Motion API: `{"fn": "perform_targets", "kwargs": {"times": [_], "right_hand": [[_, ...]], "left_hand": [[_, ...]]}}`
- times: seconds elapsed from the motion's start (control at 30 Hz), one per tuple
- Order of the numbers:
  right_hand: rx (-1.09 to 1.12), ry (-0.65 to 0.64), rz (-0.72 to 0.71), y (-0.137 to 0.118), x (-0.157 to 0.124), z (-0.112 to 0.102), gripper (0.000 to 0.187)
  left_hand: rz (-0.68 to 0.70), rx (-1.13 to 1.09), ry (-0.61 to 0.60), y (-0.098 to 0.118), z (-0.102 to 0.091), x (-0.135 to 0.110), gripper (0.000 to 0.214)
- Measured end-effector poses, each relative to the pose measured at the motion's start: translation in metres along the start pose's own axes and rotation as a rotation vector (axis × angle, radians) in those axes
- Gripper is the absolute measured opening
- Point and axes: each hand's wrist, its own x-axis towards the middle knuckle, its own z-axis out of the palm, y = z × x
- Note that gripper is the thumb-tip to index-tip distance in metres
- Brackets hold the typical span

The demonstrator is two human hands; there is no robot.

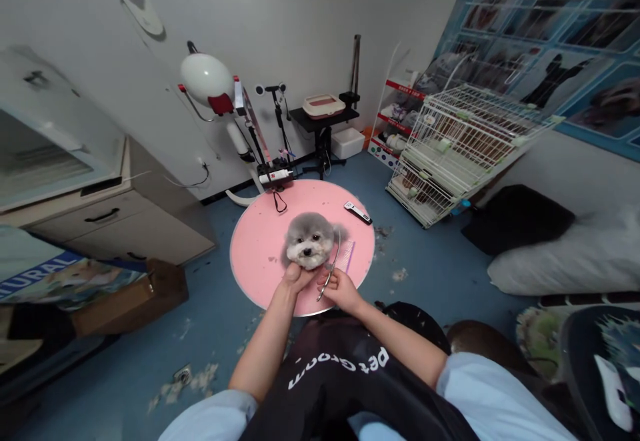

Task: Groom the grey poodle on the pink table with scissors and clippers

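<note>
A small grey and white dog [311, 235] with a round, fluffy head is on a round pink table [255, 227], its face toward me. Beneath its chin, my left hand [299, 277] cups the jaw, thumb at the front. My right hand [341, 289] is closed around the handles of curved scissors [334, 262]. Their blades point up beside the dog's head, on the right. Whether the blades touch fur, I cannot tell. A purple-edged comb [349, 254] lies behind the scissors, and a white and black clipper [357, 213] rests near the table's right edge.
A black looped strap [279, 199] hangs at the table's back edge, by a stand with a white dryer [207, 79]. White wire cages [450, 154] stand to the right, a cabinet [100, 217] to the left. Fur clumps [200, 379] litter the blue floor.
</note>
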Motion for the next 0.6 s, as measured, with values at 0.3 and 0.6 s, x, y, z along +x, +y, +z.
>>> {"fn": "perform_targets", "kwargs": {"times": [0.3, 0.6], "right_hand": [[0.025, -0.04, -0.008, -0.006, 0.015, 0.003, 0.039], [-0.017, -0.097, -0.007, -0.016, 0.019, -0.002, 0.036]], "left_hand": [[0.056, 0.094, -0.002, -0.002, -0.015, 0.01, 0.014], [0.058, 0.097, -0.041, 0.0, -0.015, 0.008, 0.016]]}}
